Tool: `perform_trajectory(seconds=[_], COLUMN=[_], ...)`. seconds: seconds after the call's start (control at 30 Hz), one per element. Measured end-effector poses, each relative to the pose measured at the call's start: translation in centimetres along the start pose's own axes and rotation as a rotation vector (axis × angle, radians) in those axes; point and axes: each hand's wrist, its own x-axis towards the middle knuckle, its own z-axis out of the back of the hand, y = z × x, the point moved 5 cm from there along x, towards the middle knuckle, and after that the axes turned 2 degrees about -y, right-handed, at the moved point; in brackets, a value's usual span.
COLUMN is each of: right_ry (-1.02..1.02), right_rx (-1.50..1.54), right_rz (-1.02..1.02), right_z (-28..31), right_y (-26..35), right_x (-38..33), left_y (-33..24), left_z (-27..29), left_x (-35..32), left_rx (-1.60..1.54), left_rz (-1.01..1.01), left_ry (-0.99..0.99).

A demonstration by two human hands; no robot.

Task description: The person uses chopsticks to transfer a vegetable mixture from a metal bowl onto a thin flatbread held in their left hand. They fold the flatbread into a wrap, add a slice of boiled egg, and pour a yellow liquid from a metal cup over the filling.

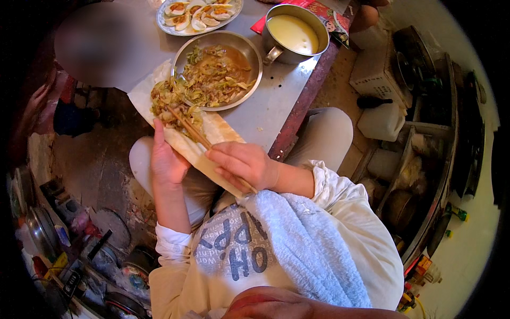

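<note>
**Flatbread with Vegetable Filling: Hand and Component Positions**

The flatbread (219,127) extends diagonally from the person's lap, at its near right end, to the near left side of the table (255,119). A heap of cooked vegetable filling (172,98) lies on its far portion.

Left hand (169,159): holds the flatbread from the near left side. The thumb stands raised against the edge; the other fingers are hidden beneath the bread.

Right hand (244,165): closed around a pair of wooden chopsticks (191,129), above the near portion of the flatbread. The chopstick tips enter the filling.

Adjacent items: a round metal plate (258,61) sits on the table just beyond the flatbread and contains more cooked vegetables (220,72) in brown liquid. The filling overlaps the plate's left rim in this view; contact cannot be determined. Farther back, an oval plate (166,30) carries cut eggs (199,16). To its right, a metal pot (289,57) contains pale yellow liquid (291,33). A red package (330,17) lies behind the pot.
</note>
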Motion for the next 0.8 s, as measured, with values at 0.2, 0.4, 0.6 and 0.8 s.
perform_trajectory(seconds=[0.2,0.4,0.6,0.8], right_ry=[0.008,-0.167,-0.174,-0.053], right_rx=[0.093,0.16,0.086,-0.021], right_rz=[-0.006,-0.27,-0.271,0.098], right_z=[2.6,6.5,1.8,0.7], right_y=[0.5,-1.0,-4.9,0.6], right_x=[0.0,0.7,2.2,3.1], left_y=[-0.7,-0.6,-0.3,0.0], left_z=[0.2,0.3,-0.3,0.2], left_x=[-0.3,-0.3,-0.2,-0.3], left_rx=[0.005,-0.003,-0.002,-0.02], left_rz=[-0.021,-0.046,-0.012,-0.006], left_ry=[-0.026,-0.071,-0.022,-0.046])
